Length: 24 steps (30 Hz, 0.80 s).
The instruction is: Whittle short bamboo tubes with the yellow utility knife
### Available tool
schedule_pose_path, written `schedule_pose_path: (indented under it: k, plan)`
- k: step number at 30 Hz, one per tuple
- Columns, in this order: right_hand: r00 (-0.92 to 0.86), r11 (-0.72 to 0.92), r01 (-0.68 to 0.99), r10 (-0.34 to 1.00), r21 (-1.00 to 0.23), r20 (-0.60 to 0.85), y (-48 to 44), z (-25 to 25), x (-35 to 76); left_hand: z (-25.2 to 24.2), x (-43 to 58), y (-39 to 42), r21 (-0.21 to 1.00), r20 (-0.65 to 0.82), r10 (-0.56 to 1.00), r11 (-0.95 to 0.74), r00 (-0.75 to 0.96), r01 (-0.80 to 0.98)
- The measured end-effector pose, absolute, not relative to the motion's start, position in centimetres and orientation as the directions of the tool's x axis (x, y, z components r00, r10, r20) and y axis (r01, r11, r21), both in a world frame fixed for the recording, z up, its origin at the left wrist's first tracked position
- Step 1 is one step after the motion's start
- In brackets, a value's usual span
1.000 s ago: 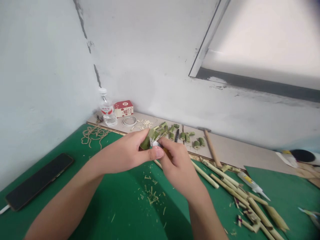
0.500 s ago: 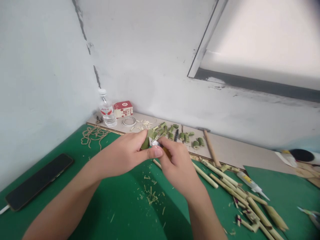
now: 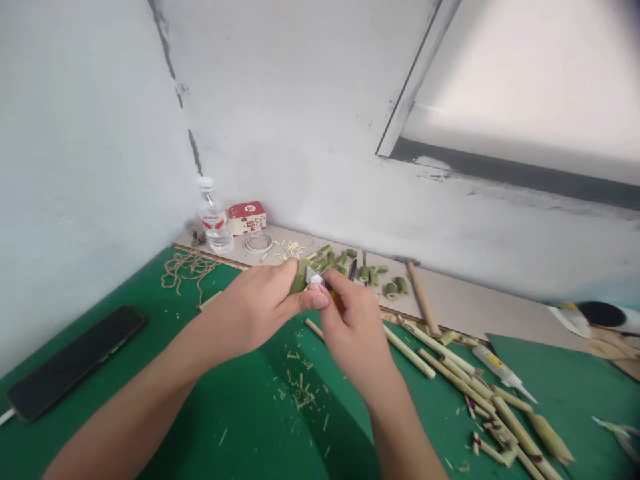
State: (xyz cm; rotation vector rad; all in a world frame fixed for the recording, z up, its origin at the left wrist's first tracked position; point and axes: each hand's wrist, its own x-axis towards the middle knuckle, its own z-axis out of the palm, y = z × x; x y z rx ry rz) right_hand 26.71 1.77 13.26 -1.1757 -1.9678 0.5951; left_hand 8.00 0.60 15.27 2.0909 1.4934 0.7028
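Observation:
My left hand point(image 3: 255, 303) is closed round a green bamboo piece point(image 3: 299, 279) in the middle of the view. My right hand point(image 3: 356, 327) grips a small knife point(image 3: 311, 275); its short blade lies against the bamboo, and white wrapping shows at its base. A bit of yellow handle is visible between the right fingers. Both thumbs meet near the wrapped part. Beyond the left wrist pokes a pale stick end point(image 3: 210, 301), whose other end is hidden. Thin shavings point(image 3: 303, 393) lie scattered on the green mat point(image 3: 240, 413) below the hands.
Cut bamboo pieces point(image 3: 373, 275) and a wooden-handled hammer point(image 3: 424, 300) lie on the back board. Long bamboo sticks point(image 3: 465, 380) and a glue bottle point(image 3: 500, 365) are at right. A water bottle point(image 3: 216, 223), red-white box point(image 3: 247, 219), twine point(image 3: 187, 272) and phone point(image 3: 75, 360) are left.
The knife blade has shifted against the bamboo piece and shows more clearly. My left hand has turned slightly, and a pale stick end now shows beyond its wrist.

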Motion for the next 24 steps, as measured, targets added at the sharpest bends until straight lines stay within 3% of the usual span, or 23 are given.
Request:
schedule_pose_path:
  k: [12, 24]
  plan:
    - [-0.305, 0.465, 0.431, 0.882, -0.774, 0.360, 1.6, 13.2, 26.5, 15.8, 7.7, 0.4, 0.757, 0.050, 0.957, -0.223, 0.286, 0.614]
    - [-0.433, 0.479, 0.387, 0.849, -0.788, 0.303, 1.6, 13.7, 27.4, 16.4, 7.5, 0.5, 0.776, 0.028, 0.950, -0.217, 0.311, 0.592]
